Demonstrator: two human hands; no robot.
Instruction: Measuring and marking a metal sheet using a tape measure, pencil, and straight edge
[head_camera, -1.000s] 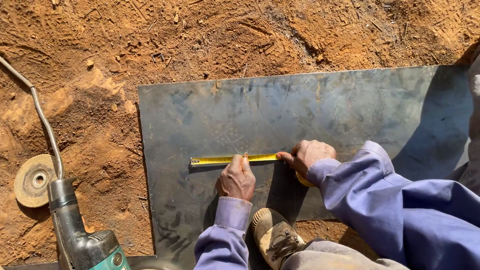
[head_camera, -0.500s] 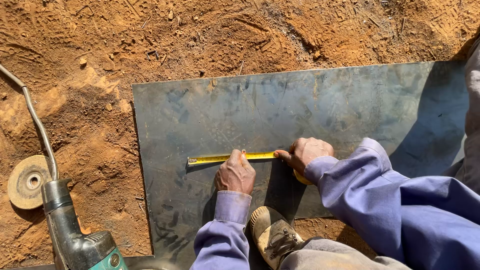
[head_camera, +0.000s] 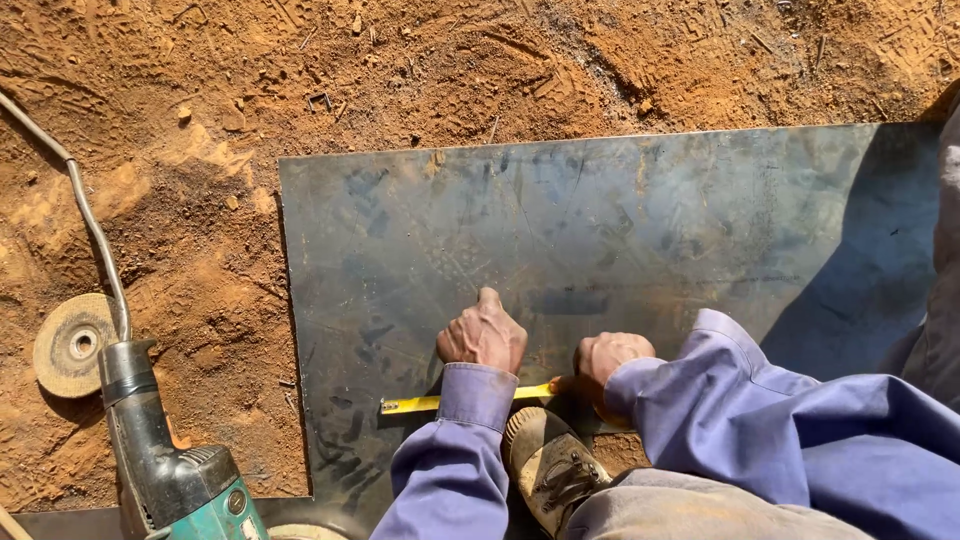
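While the left hand (head_camera: 483, 335) presses flat, the right hand (head_camera: 608, 360) grips a yellow tape measure (head_camera: 410, 404) on dark sheet steel (head_camera: 620, 220).

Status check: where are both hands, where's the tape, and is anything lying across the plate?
Left hand flat on dark steel plate, above yellow tape measure. Right hand at tape's right end; grip unclear. Worn tan boot on plate's near edge.

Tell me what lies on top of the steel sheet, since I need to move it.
On the steel sheet lie a yellow tape measure, the left hand, the right hand and a boot toe. The sleeve hides the tape's middle; its case is hidden.
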